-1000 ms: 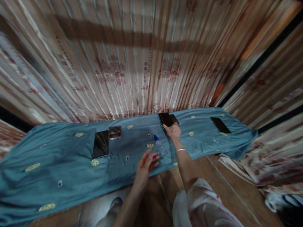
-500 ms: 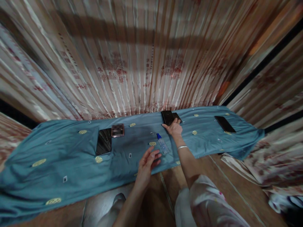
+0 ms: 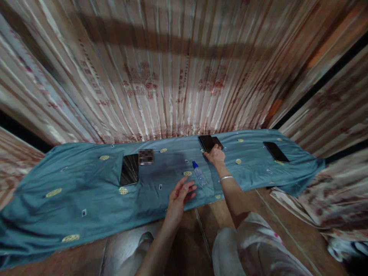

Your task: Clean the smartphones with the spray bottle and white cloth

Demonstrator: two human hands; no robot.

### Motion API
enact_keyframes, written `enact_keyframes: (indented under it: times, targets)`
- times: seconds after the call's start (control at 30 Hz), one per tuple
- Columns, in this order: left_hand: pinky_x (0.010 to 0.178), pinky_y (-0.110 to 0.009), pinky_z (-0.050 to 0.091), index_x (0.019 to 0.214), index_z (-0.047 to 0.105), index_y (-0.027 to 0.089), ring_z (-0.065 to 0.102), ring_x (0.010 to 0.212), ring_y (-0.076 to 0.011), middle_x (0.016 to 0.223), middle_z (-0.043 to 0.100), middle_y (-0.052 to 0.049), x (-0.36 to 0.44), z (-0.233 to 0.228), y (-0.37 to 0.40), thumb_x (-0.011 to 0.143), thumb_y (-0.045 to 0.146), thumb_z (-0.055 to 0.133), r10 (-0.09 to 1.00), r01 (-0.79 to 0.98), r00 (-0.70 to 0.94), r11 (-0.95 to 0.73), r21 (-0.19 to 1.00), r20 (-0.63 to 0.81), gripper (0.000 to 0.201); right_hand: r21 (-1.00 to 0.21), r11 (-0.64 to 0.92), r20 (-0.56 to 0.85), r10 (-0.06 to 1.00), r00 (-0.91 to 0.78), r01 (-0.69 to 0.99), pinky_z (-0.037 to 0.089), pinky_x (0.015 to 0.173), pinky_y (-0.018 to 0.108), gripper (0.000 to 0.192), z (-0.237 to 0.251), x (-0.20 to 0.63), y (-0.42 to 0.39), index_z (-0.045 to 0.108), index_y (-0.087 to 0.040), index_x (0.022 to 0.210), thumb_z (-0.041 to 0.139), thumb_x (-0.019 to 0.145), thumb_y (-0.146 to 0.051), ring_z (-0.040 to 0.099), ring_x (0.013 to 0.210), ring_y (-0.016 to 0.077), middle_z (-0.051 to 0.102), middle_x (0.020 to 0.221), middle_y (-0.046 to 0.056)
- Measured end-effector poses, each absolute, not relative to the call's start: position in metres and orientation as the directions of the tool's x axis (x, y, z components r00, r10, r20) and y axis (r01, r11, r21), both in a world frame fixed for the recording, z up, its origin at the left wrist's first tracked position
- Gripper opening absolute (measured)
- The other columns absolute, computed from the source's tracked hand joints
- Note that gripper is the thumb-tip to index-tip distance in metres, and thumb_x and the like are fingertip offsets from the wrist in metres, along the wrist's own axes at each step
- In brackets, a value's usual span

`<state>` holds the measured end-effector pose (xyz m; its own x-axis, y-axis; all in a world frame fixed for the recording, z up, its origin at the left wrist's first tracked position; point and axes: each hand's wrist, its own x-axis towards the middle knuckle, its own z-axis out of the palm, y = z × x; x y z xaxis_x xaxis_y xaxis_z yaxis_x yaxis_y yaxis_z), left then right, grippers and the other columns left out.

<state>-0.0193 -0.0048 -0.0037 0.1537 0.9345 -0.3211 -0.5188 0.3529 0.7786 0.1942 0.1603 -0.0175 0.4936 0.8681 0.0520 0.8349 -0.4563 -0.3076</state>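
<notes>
Striped curtains back a blue cloth [image 3: 71, 199] spread over the floor. At 12 o'clock the right hand [image 3: 216, 156] pinches a dark phone [image 3: 207, 143]; left hand [image 3: 179, 195] hovers open, spray bottle [image 3: 199, 174] lying at its 1 o'clock, bare cloth leftward

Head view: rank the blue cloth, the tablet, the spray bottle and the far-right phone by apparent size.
1. blue cloth
2. tablet
3. far-right phone, though distance may shrink it
4. spray bottle, close to the phone
</notes>
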Motion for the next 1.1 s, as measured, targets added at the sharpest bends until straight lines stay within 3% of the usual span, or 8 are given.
enact_keyframes:
  times: [0.23, 0.47, 0.57, 0.67, 0.77, 0.87, 0.97, 1.1]
  targets:
    - [0.085, -0.039, 0.054, 0.109, 0.067, 0.018, 0.069, 0.097, -0.0263, 0.105, 0.073, -0.012, -0.020, -0.004, -0.004, 0.064, 0.041, 0.082, 0.935, -0.538, 0.142, 0.349, 0.767, -0.325, 0.053, -0.417, -0.430, 0.032, 0.873, 0.486, 0.801, 0.045, 0.099, 0.040, 0.074, -0.014, 0.197, 0.160, 0.042, -0.007, 0.133, 0.076, 0.074, -0.038, 0.059, 0.118, 0.0343, 0.055, 0.128, 0.024]
    - [0.083, -0.041, 0.054, 0.109, 0.066, 0.017, 0.069, 0.095, -0.0275, 0.105, 0.072, -0.013, -0.027, -0.010, -0.002, 0.067, 0.037, 0.080, 0.954, -0.533, 0.084, 0.287, 0.796, -0.288, 0.048, -0.707, -0.361, -0.004, 0.862, 0.507, 0.608, 0.038, 0.105, 0.044, 0.080, -0.008, 0.198, 0.140, 0.043, -0.010, 0.136, 0.078, 0.071, -0.041, 0.044, 0.132, 0.0384, 0.046, 0.142, 0.025]
    - [0.084, -0.043, 0.053, 0.108, 0.065, 0.016, 0.069, 0.095, -0.0283, 0.105, 0.072, -0.014, -0.033, -0.013, 0.001, 0.066, 0.035, 0.081, 0.955, -0.524, 0.031, 0.268, 0.808, -0.296, 0.049, -0.856, -0.333, -0.111, 0.866, 0.488, 0.396, 0.048, 0.092, 0.041, 0.061, -0.011, 0.194, 0.120, 0.055, -0.009, 0.124, 0.070, 0.077, -0.046, 0.053, 0.123, 0.0365, 0.060, 0.128, 0.022]
    - [0.085, -0.043, 0.052, 0.106, 0.065, 0.016, 0.070, 0.093, -0.0275, 0.104, 0.072, -0.014, -0.041, -0.017, 0.004, 0.064, 0.032, 0.082, 0.951, -0.513, -0.022, 0.256, 0.820, -0.310, 0.047, -0.951, -0.291, -0.231, 0.894, 0.385, 0.105, 0.055, 0.066, 0.032, 0.049, -0.015, 0.184, 0.093, 0.062, -0.010, 0.109, 0.053, 0.086, -0.053, 0.069, 0.091, 0.0274, 0.069, 0.114, 0.019]
    - [0.086, -0.042, 0.052, 0.105, 0.065, 0.017, 0.070, 0.093, -0.0268, 0.103, 0.072, -0.013, -0.046, -0.020, 0.003, 0.065, 0.030, 0.081, 0.949, -0.509, -0.035, 0.254, 0.823, -0.315, 0.045, -0.953, -0.250, -0.284, 0.933, 0.223, -0.168, 0.053, 0.053, 0.027, 0.044, -0.019, 0.171, 0.065, 0.066, -0.014, 0.093, 0.048, 0.088, -0.054, 0.068, 0.068, 0.0186, 0.074, 0.099, 0.014]
    - [0.086, -0.042, 0.052, 0.104, 0.065, 0.017, 0.070, 0.092, -0.0264, 0.102, 0.072, -0.012, -0.046, -0.024, 0.000, 0.067, 0.028, 0.079, 0.947, -0.505, -0.014, 0.271, 0.820, -0.321, 0.042, -0.908, -0.224, -0.269, 0.959, 0.083, -0.353, 0.057, 0.060, 0.026, 0.035, -0.020, 0.155, 0.042, 0.069, -0.016, 0.088, 0.055, 0.086, -0.049, 0.070, 0.072, 0.0174, 0.075, 0.090, 0.011]
    - [0.084, -0.042, 0.053, 0.103, 0.066, 0.016, 0.070, 0.092, -0.0267, 0.100, 0.073, -0.012, -0.044, -0.028, -0.004, 0.068, 0.026, 0.078, 0.944, -0.504, 0.013, 0.292, 0.813, -0.331, 0.039, -0.870, -0.216, -0.234, 0.972, -0.016, -0.443, 0.059, 0.073, 0.027, 0.021, -0.023, 0.138, 0.027, 0.071, -0.018, 0.087, 0.067, 0.078, -0.037, 0.071, 0.083, 0.0175, 0.076, 0.093, 0.008]
    - [0.081, -0.043, 0.055, 0.101, 0.067, 0.014, 0.070, 0.092, -0.0287, 0.102, 0.072, -0.015, -0.044, -0.030, -0.004, 0.067, 0.025, 0.078, 0.940, -0.503, 0.010, 0.300, 0.810, -0.342, 0.037, -0.864, -0.222, -0.189, 0.975, -0.118, -0.452, 0.058, 0.076, 0.031, 0.026, -0.030, 0.121, 0.014, 0.074, -0.018, 0.092, 0.076, 0.071, -0.033, 0.071, 0.084, 0.0200, 0.076, 0.092, 0.007]
